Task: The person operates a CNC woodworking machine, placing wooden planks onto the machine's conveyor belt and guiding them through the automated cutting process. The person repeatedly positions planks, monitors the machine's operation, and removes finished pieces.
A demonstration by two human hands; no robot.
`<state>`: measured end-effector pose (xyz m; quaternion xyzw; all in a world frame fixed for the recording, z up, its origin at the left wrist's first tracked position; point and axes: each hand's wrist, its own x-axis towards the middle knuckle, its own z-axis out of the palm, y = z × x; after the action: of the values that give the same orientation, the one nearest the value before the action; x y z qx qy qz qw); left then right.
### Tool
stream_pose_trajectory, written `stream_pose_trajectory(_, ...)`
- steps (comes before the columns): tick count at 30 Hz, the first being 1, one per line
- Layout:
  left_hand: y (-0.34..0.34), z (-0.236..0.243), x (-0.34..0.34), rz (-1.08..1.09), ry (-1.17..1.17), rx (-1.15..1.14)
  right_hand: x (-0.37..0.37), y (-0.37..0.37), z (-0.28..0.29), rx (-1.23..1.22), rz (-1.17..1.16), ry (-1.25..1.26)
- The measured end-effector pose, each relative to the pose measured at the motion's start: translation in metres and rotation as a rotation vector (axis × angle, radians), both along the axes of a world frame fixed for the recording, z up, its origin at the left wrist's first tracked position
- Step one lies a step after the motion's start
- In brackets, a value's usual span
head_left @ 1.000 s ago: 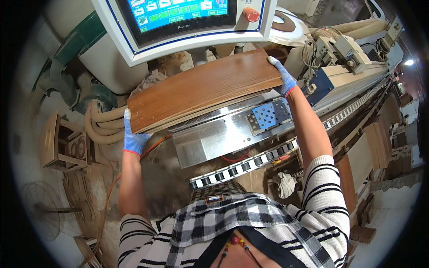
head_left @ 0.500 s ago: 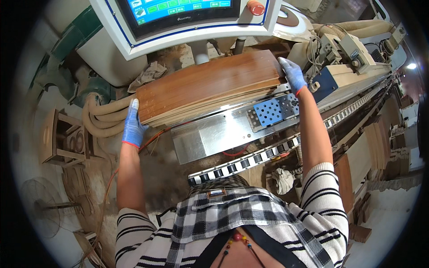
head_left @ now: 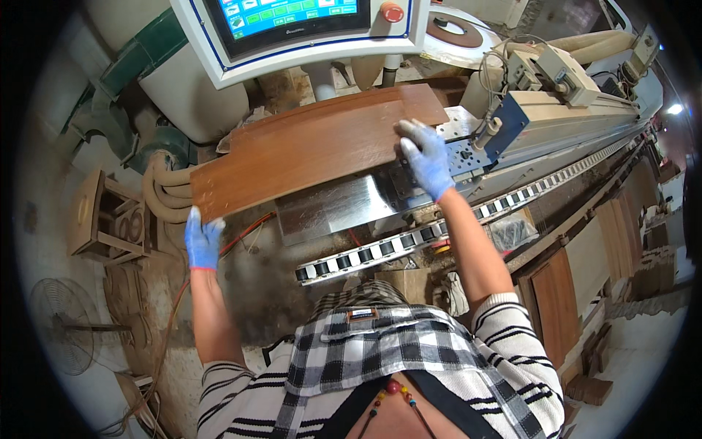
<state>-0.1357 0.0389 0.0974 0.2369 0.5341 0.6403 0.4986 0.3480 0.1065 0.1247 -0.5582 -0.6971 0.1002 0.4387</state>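
Note:
A long brown wooden panel (head_left: 307,146) lies across the steel bed of a woodworking machine (head_left: 329,208), its left end sticking out past the bed. My left hand (head_left: 201,240), in a blue glove, grips the panel's near left corner from below. My right hand (head_left: 424,157), also in a blue glove, lies flat with spread fingers on top of the panel's right part, by its near edge.
A control panel with a lit screen (head_left: 292,16) and a red round button (head_left: 392,12) hangs above the board. A roller conveyor rail (head_left: 395,245) runs right. Ribbed hoses (head_left: 164,197), a wooden stool (head_left: 110,216), a floor fan (head_left: 66,333) and stacked brown panels (head_left: 559,300) stand around.
The panel has moved down and to the left onto the bed. My right hand shifted from the panel's far right end onto its top face; my left hand dropped lower with the left corner.

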Motion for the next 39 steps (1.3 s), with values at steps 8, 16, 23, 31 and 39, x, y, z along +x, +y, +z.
stream_pose_trajectory(8,-0.14,-0.054,-0.008,-0.016,-0.072,-0.092,-0.003,-0.157,-0.061,-0.342,-0.022,0.878)
stream_pose_trajectory(16,-0.081,-0.08,0.074,-0.263,0.531,-0.001,0.065,-0.109,-0.108,-0.429,-0.167,1.028)
stream_pose_trajectory(23,-0.027,-0.086,0.112,-0.338,1.358,0.076,0.123,-0.127,-0.112,-0.121,-0.381,0.802)
stream_pose_trajectory(31,-0.024,-0.08,0.128,-0.258,1.588,0.033,0.192,-0.104,-0.154,-0.297,-1.14,1.067)
stream_pose_trajectory(39,-0.015,-0.065,0.19,-0.257,1.712,-0.017,0.201,-0.044,-0.16,-0.503,-1.545,1.12)
